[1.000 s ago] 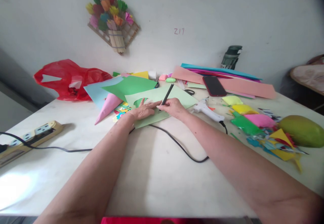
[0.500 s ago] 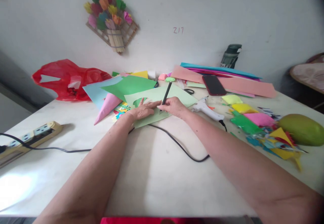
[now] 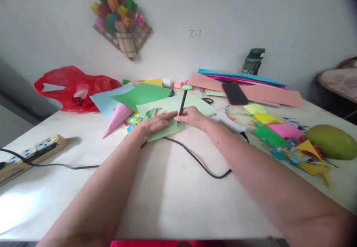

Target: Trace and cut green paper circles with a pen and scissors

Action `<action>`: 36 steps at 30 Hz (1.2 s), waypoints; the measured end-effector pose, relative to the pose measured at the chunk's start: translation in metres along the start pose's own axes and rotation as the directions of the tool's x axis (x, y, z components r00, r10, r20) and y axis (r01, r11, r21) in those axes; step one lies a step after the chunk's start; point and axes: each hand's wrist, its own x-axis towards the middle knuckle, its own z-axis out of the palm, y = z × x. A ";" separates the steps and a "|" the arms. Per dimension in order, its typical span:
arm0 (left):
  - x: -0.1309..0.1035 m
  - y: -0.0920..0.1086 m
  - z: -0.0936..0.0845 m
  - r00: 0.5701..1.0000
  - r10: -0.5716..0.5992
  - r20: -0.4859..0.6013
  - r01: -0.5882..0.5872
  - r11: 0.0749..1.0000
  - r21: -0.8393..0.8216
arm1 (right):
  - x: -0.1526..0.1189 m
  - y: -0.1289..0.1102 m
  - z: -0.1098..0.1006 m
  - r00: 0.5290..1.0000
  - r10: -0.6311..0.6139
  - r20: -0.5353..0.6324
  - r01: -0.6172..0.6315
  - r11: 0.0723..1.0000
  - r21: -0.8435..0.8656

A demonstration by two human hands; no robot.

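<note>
Pale green paper (image 3: 199, 103) lies at the middle of a white table (image 3: 181, 202), beneath the person's two hands. Closest to the viewer, a strip of red fabric (image 3: 156, 243) shows below the table's front edge, and the smooth tabletop has a bright patch of light at far left. Both bare forearms reach inward across it. A power strip (image 3: 52, 143) sits at left, and a black cord (image 3: 195, 157) curves over the surface.

The left hand (image 3: 159, 122) lies flat on the paper, fingers spread. The right hand (image 3: 192, 116) pinches a dark pen (image 3: 182, 103), held nearly upright with its tip down at the sheet. To the right are a white glue gun (image 3: 228, 120), soft coloured packets (image 3: 269, 119), paper scraps (image 3: 311, 167) and a large green fruit (image 3: 331, 141); to the left, a pink paper cone (image 3: 118, 119).

Farther back are a red plastic bag (image 3: 67, 94), a green sheet (image 3: 145, 96), a phone (image 3: 235, 93) on coloured papers (image 3: 273, 94), and a dark bottle (image 3: 253, 61). Behind everything, a plain pale wall (image 3: 173, 5) carries a handwritten "217" (image 3: 195, 33) and a bouquet of colourful flowers (image 3: 114, 14).
</note>
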 end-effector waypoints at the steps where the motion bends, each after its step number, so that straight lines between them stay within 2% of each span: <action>1: 0.000 0.000 0.000 1.000 0.002 -0.001 -0.002 1.000 0.000 | 0.000 0.000 0.000 1.000 -0.001 0.002 0.001 1.000 0.005; 10: 0.002 -0.004 0.002 1.000 0.015 -0.007 -0.015 0.999 -0.034 | -0.003 -0.006 -0.005 0.999 0.037 0.038 -0.036 0.999 -0.019; 18: 0.002 -0.004 0.002 1.000 0.019 -0.010 -0.019 1.000 -0.022 | -0.003 -0.004 -0.005 0.998 0.049 0.039 -0.051 0.996 0.071; 21: 0.002 -0.004 0.002 1.000 0.015 -0.001 -0.015 1.000 -0.002 | -0.001 0.000 -0.004 0.998 0.062 0.006 -0.062 0.980 0.188; 26: 0.002 -0.003 0.002 1.000 -0.010 0.000 0.010 0.999 0.033 | 0.007 0.000 -0.001 0.988 0.065 -0.138 -0.008 0.924 0.381; 30: 0.002 0.000 0.002 1.000 -0.021 -0.017 0.022 0.999 0.039 | 0.014 -0.005 0.008 0.977 0.161 -0.138 -0.063 0.841 0.537; 33: 0.002 -0.001 0.003 0.999 -0.030 -0.019 0.030 1.000 -0.006 | 0.017 -0.002 0.017 0.963 0.228 -0.140 -0.121 0.838 0.533; 36: 0.002 -0.005 0.004 1.000 -0.013 -0.015 0.011 0.997 -0.072 | 0.018 0.004 0.024 0.956 0.229 -0.184 -0.113 0.864 0.490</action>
